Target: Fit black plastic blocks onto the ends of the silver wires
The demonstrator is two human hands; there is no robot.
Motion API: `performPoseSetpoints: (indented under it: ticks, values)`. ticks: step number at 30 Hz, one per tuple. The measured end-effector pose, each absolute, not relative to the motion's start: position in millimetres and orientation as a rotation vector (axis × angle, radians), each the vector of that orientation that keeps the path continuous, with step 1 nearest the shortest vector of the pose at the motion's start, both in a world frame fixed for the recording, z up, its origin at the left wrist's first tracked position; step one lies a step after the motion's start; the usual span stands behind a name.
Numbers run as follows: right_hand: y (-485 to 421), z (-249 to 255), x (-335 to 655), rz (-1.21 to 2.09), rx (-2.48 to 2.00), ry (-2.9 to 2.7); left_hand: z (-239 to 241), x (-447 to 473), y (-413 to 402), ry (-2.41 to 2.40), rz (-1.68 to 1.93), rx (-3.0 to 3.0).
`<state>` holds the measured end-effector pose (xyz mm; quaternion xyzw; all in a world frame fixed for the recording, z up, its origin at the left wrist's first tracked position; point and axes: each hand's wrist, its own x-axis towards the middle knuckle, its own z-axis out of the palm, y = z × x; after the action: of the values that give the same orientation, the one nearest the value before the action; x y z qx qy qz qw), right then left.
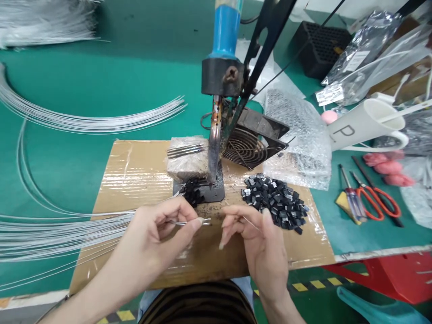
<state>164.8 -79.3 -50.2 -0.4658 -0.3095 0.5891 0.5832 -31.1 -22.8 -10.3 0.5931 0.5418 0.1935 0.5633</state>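
My left hand (168, 229) is closed in a pinch, with the ends of thin white wire (206, 222) sticking out past the thumb tip. Facing it, a little to the right, my right hand (256, 238) is curled, with a fine wire-like piece (251, 224) showing between thumb and fingers; its kind is unclear. Above both hands a blue soldering iron (225, 33) points down from a black clamp. Small black pieces at wire ends (193, 192) lie beside its tip. Close to my right hand is a heap of small black connectors (275, 200).
Cardboard (135, 157) covers the green table (118, 81). A wrapped block (187, 166) carries several metal rods. Behind the iron stands a fan (248, 144). White wire bundles (101, 123) lie left; scissors (374, 202), a screwdriver (353, 195) and a white mug (364, 123) are right.
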Motion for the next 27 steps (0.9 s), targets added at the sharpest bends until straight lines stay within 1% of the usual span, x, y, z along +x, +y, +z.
performPoseSetpoints:
  ticks: [3,7,12,22,27]
  values:
    - [-78.3,-48.4,160.8,1.333,-1.175,-0.780,-10.1,-32.8,-20.4,1.237,0.492,1.407]
    - [-74.9,-44.4,153.5,1.319,-1.184,-0.843,-7.0,-32.9,-18.2,1.235,0.518,1.404]
    - [-73.4,-42.0,147.4,1.408,-1.147,-0.791,-4.7,-30.1,-18.7,1.240,0.575,1.370]
    - [-71.8,-48.3,141.2,1.649,-0.944,-0.491,-6.6,-27.8,-26.3,1.314,0.551,1.438]
    - [-70.3,-49.5,140.3,1.677,-0.932,-0.434,-7.0,-27.3,-30.7,1.346,0.545,1.458]
